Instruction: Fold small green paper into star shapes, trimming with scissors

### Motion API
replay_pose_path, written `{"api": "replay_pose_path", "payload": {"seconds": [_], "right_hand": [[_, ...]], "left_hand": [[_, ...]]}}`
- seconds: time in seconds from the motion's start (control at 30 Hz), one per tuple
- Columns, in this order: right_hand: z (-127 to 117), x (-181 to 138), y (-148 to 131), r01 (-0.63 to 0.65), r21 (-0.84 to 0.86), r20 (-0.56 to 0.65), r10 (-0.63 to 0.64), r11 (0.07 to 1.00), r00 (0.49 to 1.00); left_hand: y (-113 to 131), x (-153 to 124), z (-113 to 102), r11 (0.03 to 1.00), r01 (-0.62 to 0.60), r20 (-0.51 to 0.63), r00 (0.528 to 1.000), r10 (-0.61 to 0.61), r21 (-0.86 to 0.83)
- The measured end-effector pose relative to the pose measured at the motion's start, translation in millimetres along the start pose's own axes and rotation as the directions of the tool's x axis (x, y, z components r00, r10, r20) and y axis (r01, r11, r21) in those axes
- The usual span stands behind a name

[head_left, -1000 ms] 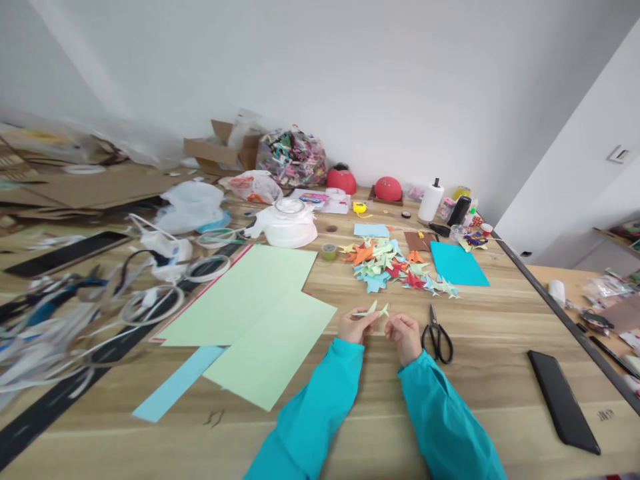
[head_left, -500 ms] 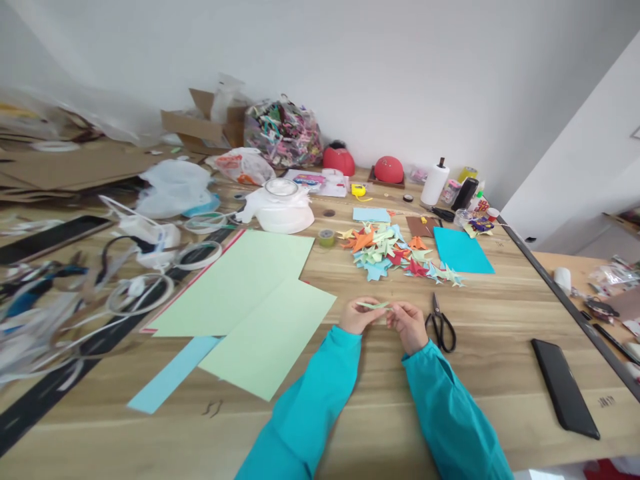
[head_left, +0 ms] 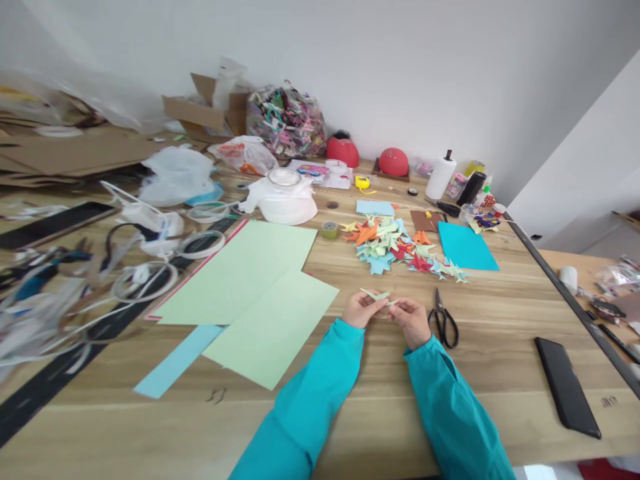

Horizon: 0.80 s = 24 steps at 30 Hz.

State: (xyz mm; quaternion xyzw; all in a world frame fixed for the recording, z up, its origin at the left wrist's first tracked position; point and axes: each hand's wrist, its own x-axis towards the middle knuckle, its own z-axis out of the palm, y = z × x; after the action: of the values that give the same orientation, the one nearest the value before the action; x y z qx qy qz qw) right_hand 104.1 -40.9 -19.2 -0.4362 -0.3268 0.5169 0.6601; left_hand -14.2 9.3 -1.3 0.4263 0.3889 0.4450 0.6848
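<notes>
Between my two hands is a small folded piece of pale green paper [head_left: 376,295] with pointed ends. My left hand [head_left: 361,311] pinches it from the left, and my right hand [head_left: 410,319] grips its right end with thumb and fingers. Just right of my right hand lie black-handled scissors [head_left: 444,323], blades pointing away. Beyond my hands is a heap of folded paper pieces [head_left: 385,243] in green, orange, red and blue. Large pale green paper sheets [head_left: 273,327] lie to my left, overlapping a light blue paper strip [head_left: 175,363].
A turquoise sheet [head_left: 467,247] lies right of the heap, a black phone [head_left: 565,383] at the right. Tangled white cables [head_left: 145,283] and a power strip [head_left: 163,230] crowd the left. Along the wall stand a cardboard box [head_left: 200,117], a stuffed clear bag [head_left: 287,123] and red domes [head_left: 393,162].
The green paper piece is tilted differently between my fingers, its pointed end now raised at the left. The whole view has shifted slightly; both hands stay over the same spot.
</notes>
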Motion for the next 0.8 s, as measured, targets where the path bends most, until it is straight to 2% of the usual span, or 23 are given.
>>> {"api": "replay_pose_path", "payload": {"seconds": [0.2,0.8], "right_hand": [[0.3,-0.2,-0.4,0.019,-0.104,-0.039,-0.023,0.994,0.999],[-2.4,0.5,2.1,0.008,-0.114,-0.03,-0.011,0.993,0.999]], "left_hand": [[1.5,-0.5,-0.6,1.0,-0.018,-0.005,1.0,0.019,0.013],[-2.3,-1.2,-0.4,0.995,-0.072,-0.021,0.997,0.074,0.068]]}}
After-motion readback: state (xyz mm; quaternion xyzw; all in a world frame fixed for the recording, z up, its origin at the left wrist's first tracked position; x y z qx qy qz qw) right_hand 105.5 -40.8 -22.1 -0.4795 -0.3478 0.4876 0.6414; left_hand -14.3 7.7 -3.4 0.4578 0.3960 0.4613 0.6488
